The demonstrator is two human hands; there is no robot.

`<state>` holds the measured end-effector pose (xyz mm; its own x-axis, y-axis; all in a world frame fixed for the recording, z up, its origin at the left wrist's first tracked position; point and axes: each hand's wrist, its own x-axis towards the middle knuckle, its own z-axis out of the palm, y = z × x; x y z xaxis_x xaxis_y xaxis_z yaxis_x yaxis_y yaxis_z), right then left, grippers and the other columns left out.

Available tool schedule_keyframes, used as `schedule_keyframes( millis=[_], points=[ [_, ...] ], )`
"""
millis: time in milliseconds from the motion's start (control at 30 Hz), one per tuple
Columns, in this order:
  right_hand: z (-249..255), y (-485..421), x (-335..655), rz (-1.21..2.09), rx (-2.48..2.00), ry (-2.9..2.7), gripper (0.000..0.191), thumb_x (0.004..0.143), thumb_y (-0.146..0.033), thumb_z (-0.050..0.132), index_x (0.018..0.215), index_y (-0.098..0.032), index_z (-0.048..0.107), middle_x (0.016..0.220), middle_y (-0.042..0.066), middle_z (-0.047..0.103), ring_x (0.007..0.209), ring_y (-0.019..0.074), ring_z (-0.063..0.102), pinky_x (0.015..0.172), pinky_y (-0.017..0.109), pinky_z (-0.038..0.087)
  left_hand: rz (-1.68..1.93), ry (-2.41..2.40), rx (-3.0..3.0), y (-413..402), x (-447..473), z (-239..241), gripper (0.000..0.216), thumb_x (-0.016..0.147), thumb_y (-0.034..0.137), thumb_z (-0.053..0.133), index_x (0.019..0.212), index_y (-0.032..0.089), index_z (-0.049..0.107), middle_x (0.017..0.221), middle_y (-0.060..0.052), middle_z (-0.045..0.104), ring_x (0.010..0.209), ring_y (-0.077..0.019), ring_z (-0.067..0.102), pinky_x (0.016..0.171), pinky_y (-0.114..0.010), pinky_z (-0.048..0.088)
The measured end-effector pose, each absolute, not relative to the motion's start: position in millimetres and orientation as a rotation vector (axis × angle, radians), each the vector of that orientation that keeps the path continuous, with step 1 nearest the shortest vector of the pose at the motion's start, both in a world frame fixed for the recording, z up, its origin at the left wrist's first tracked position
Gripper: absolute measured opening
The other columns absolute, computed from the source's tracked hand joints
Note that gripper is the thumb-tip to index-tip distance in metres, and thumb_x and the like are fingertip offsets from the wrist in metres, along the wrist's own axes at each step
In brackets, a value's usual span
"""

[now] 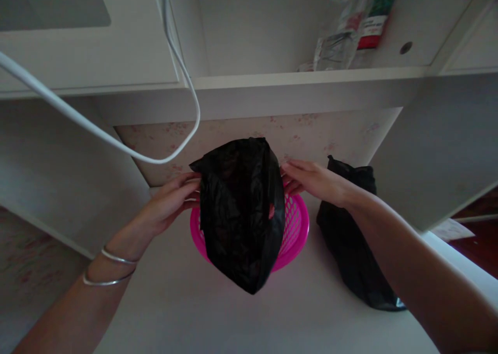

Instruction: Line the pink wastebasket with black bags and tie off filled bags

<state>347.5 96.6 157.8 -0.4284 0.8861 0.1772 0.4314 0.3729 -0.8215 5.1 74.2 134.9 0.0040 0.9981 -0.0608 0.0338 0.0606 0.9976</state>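
A black plastic bag (241, 214) hangs over a pink perforated basket (296, 229) that stands on the white surface. My left hand (175, 201) pinches the bag's left edge, fingers closed on the plastic. My right hand (311, 180) holds the bag's right edge, fingers pressed together on it. The bag hides most of the basket's inside. Two thin bangles (112, 268) circle my left wrist.
A second black bag (350, 245) lies to the right of the basket. A white cable (116, 141) loops across the upper left. On the shelf above stand a clear plastic bottle (338, 37) and a red-and-green package (375, 16). A white panel (439, 157) walls the right side.
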Motion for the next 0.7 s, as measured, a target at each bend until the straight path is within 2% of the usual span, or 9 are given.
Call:
schedule_keyframes(
  millis=[67, 133, 200, 267, 333, 400, 500, 600, 700],
  points=[
    [160.6, 88.1, 344.2, 1.109, -1.197, -1.741, 0.052, 0.103, -0.067, 0.039, 0.104, -0.02, 0.061, 0.091, 0.008, 0.077, 0.068, 0.0193, 0.074, 0.065, 0.032, 0.06, 1.138, 1.239, 1.156, 70.1, 8.4, 135.4, 0.053, 0.084, 0.061, 0.074, 0.117, 0.019, 0.071, 0.109, -0.009, 0.077, 0.081, -0.0189, 0.07, 0.066, -0.028, 0.055],
    [159.8, 80.0, 339.4, 1.114, -1.295, -1.625, 0.056, 0.097, -0.076, 0.043, 0.11, -0.023, 0.055, 0.095, 0.009, 0.077, 0.068, 0.0207, 0.073, 0.063, 0.033, 0.059, 1.109, 1.238, 1.148, 65.6, 13.2, 135.0, 0.06, 0.083, 0.068, 0.071, 0.119, 0.02, 0.072, 0.113, -0.011, 0.077, 0.085, -0.0223, 0.071, 0.065, -0.03, 0.055],
    [154.6, 75.6, 335.0, 0.98, -1.4, -1.684, 0.053, 0.089, -0.073, 0.06, 0.109, -0.025, 0.052, 0.088, 0.006, 0.076, 0.063, 0.02, 0.07, 0.058, 0.031, 0.054, 1.12, 1.239, 1.21, 60.7, 19.3, 134.0, 0.057, 0.077, 0.055, 0.084, 0.122, 0.021, 0.072, 0.115, -0.01, 0.078, 0.097, -0.0258, 0.073, 0.076, -0.032, 0.058],
    [147.1, 75.8, 332.5, 0.812, -1.456, -1.823, 0.048, 0.08, -0.056, 0.078, 0.105, -0.025, 0.051, 0.076, 0.001, 0.071, 0.057, 0.0172, 0.062, 0.052, 0.027, 0.044, 1.178, 1.211, 1.274, 55.6, 25.1, 133.6, 0.059, 0.069, 0.034, 0.093, 0.122, 0.021, 0.073, 0.119, -0.009, 0.078, 0.109, -0.0279, 0.071, 0.091, -0.035, 0.057],
    [141.1, 78.3, 333.7, 0.79, -1.403, -1.869, 0.043, 0.074, -0.039, 0.082, 0.1, -0.026, 0.051, 0.068, -0.003, 0.067, 0.055, 0.0154, 0.057, 0.05, 0.025, 0.038, 1.226, 1.174, 1.215, 49.6, 28.4, 135.7, 0.056, 0.068, 0.024, 0.093, 0.12, 0.019, 0.074, 0.118, -0.009, 0.079, 0.111, -0.0294, 0.072, 0.096, -0.037, 0.058],
    [139.6, 79.0, 339.3, 0.949, -1.298, -1.749, 0.038, 0.072, -0.035, 0.079, 0.096, -0.026, 0.051, 0.066, -0.005, 0.064, 0.054, 0.0146, 0.056, 0.047, 0.024, 0.036, 1.208, 1.185, 1.042, 41.7, 27.9, 140.5, 0.048, 0.072, 0.022, 0.088, 0.118, 0.019, 0.075, 0.112, -0.011, 0.081, 0.103, -0.0303, 0.076, 0.087, -0.037, 0.062],
    [141.8, 71.9, 354.2, 1.178, -1.228, -1.39, 0.044, 0.068, -0.042, 0.083, 0.094, -0.027, 0.051, 0.062, -0.007, 0.062, 0.049, 0.0141, 0.056, 0.042, 0.023, 0.036, 1.133, 1.21, 0.824, 24.4, 21.2, 146.4, 0.045, 0.074, 0.022, 0.085, 0.118, 0.019, 0.077, 0.105, -0.011, 0.083, 0.091, -0.032, 0.079, 0.073, -0.038, 0.066],
    [133.1, 56.0, 369.8, 1.233, -1.193, -1.151, 0.055, 0.059, -0.044, 0.093, 0.093, -0.027, 0.053, 0.066, -0.007, 0.066, 0.05, 0.0138, 0.06, 0.04, 0.021, 0.04, 1.124, 1.221, 0.739, 2.8, 12.2, 138.5, 0.051, 0.072, 0.029, 0.087, 0.121, 0.019, 0.077, 0.103, -0.011, 0.083, 0.092, -0.0345, 0.08, 0.071, -0.039, 0.067],
    [106.7, 38.0, 381.0, 1.282, -1.107, -1.092, 0.057, 0.061, -0.047, 0.095, 0.094, -0.026, 0.054, 0.073, -0.004, 0.071, 0.058, 0.0143, 0.067, 0.047, 0.021, 0.049, 1.206, 1.24, 0.712, -15.3, 3.9, 112.3, 0.059, 0.069, 0.037, 0.092, 0.124, 0.021, 0.077, 0.107, -0.009, 0.083, 0.1, -0.0351, 0.078, 0.073, -0.037, 0.067]
  ],
)
